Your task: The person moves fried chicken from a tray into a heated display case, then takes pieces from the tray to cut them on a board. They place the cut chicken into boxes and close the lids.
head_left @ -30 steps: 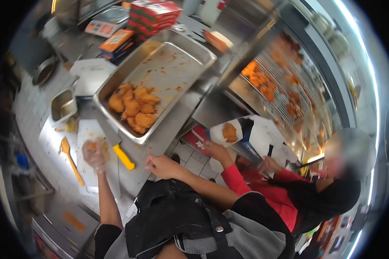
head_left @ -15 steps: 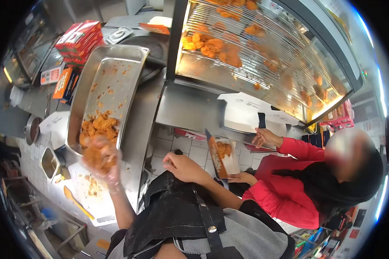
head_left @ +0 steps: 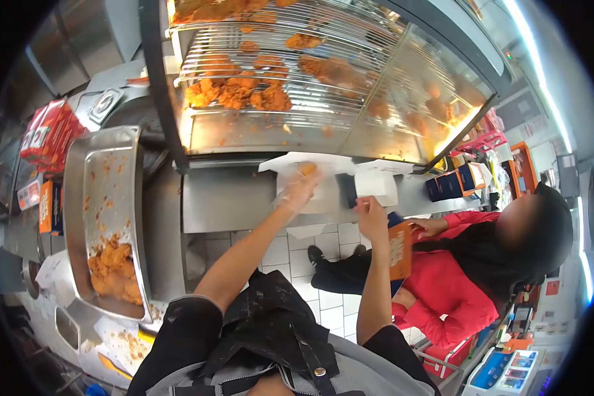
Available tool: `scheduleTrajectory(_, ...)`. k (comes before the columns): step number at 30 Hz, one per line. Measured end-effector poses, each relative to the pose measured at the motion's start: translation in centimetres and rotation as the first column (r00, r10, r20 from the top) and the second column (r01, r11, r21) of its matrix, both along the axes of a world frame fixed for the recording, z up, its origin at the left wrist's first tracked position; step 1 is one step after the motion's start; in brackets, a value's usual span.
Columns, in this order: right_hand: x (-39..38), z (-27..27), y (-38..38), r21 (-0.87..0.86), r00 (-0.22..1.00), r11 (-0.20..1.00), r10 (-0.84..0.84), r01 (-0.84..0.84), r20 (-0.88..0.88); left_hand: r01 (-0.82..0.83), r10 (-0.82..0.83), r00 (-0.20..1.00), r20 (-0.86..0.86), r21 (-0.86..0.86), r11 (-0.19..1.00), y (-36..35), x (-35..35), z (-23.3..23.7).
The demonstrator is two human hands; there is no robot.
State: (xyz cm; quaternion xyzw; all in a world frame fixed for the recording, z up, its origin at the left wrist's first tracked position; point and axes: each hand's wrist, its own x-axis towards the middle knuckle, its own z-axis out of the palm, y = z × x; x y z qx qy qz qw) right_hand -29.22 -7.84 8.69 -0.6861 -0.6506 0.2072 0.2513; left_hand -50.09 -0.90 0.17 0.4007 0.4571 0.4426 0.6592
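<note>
My left hand (head_left: 298, 191), in a clear glove and blurred, is over an open white cardboard box (head_left: 323, 198) beneath the heated display. A piece of fried chicken (head_left: 308, 169) shows at its fingers. My right hand (head_left: 373, 216) has curled fingers at the front edge of a second open white box (head_left: 379, 191); whether anything is pinched there is hidden. Further left, a deep metal pan (head_left: 142, 231) holds a heap of fried chicken (head_left: 114, 270) at its near end and crumbs elsewhere.
A glass heated display (head_left: 350, 125) with chicken on racks stands above the metal counter (head_left: 228, 198). On the right, a co-worker in red (head_left: 449, 280) holds an orange carton (head_left: 400, 251). Red boxes (head_left: 51, 137) are stacked at left, and yellow tongs (head_left: 114, 365) lie near the pan.
My left hand has gone from the pan to the left white box with chicken. My right hand has reached forward to the boxes. The view has turned right, and the co-worker's carton has moved.
</note>
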Motion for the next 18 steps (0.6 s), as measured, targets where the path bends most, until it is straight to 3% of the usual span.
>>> scheduleTrajectory(1,1.8,-2.8,2.1,0.111,0.996,0.991,-0.077,0.071,0.049,0.013,-0.013,1.0,0.007,0.005,1.0,0.8,1.3,-0.5)
scheduleTrajectory(2,3.3,-5.2,4.0,0.224,0.984,0.966,-0.153,0.13,0.09,0.096,-0.066,0.929,-0.364,0.066,0.993,1.4,2.5,-0.9)
scheduleTrajectory(3,4.4,-7.5,5.2,0.223,0.983,0.966,-0.157,0.133,0.098,0.19,-0.078,0.725,-0.684,0.09,0.978,1.6,3.4,-1.3)
scheduleTrajectory(4,5.2,-9.5,6.1,0.142,0.987,0.984,-0.122,0.107,0.1,0.189,-0.083,0.729,-0.679,0.083,0.978,0.9,3.8,-1.4)
scheduleTrajectory(6,4.5,-10.5,7.0,0.048,0.994,0.997,-0.056,0.052,0.094,0.19,0.069,0.747,-0.662,0.312,0.931,-0.6,3.0,-0.6)
scheduleTrajectory(7,3.4,-10.3,6.4,-0.007,0.997,1.0,-0.011,0.012,0.071,0.137,-0.016,0.796,-0.604,0.155,0.978,-0.7,2.7,0.7)
scheduleTrajectory(8,1.5,-10.2,5.6,-0.067,0.998,0.997,0.05,-0.047,0.041,0.199,-0.068,0.826,-0.56,0.177,0.964,-1.2,2.2,1.3)
scheduleTrajectory(9,1.2,-11.7,4.9,0.065,0.982,0.991,0.109,-0.121,0.154,0.234,-0.097,0.848,-0.521,0.204,0.951,-2.0,1.2,1.6)
scheduleTrajectory(10,0.9,-13.9,4.8,0.199,0.95,0.95,0.187,-0.239,0.249,0.209,-0.05,0.906,-0.419,0.342,0.916,-3.1,0.4,1.5)
scheduleTrajectory(11,-1.8,-12.2,4.2,0.085,0.983,0.985,0.138,-0.148,0.119,0.247,-0.124,0.905,-0.406,0.266,0.932,-3.3,0.3,-0.2)
scheduleTrajectory(12,-3.5,-10.9,3.9,-0.031,0.945,0.975,0.22,-0.219,0.243,0.187,-0.058,0.948,-0.314,0.401,0.897,-4.0,-0.8,0.3)
scheduleTrajectory(13,-3.4,-12.2,4.0,0.006,0.981,0.984,0.179,-0.18,0.079,0.208,-0.043,0.942,-0.333,0.478,0.854,-4.7,-2.5,1.9)
scheduleTrajectory(14,-1.6,-15.3,4.9,0.226,0.866,0.866,0.353,-0.446,0.353,0.112,0.24,0.859,-0.452,0.624,0.773,-6.9,-3.1,2.3)
scheduleTrajectory(15,-3.3,-14.6,5.0,0.124,0.963,0.966,0.202,-0.226,0.18,0.091,0.483,0.705,-0.52,0.741,0.666,-8.4,-4.0,2.7)
scheduleTrajectory(16,-5.0,-12.5,4.9,-0.042,0.971,0.991,0.135,-0.129,0.2,0.051,0.529,0.652,-0.543,0.728,0.684,-10.1,-7.0,4.6)
scheduleTrajectory(18,-3.6,-13.9,5.0,0.157,0.947,0.967,0.151,-0.201,0.284,0.033,0.415,0.607,-0.677,0.544,0.839,-16.1,-14.0,10.2)
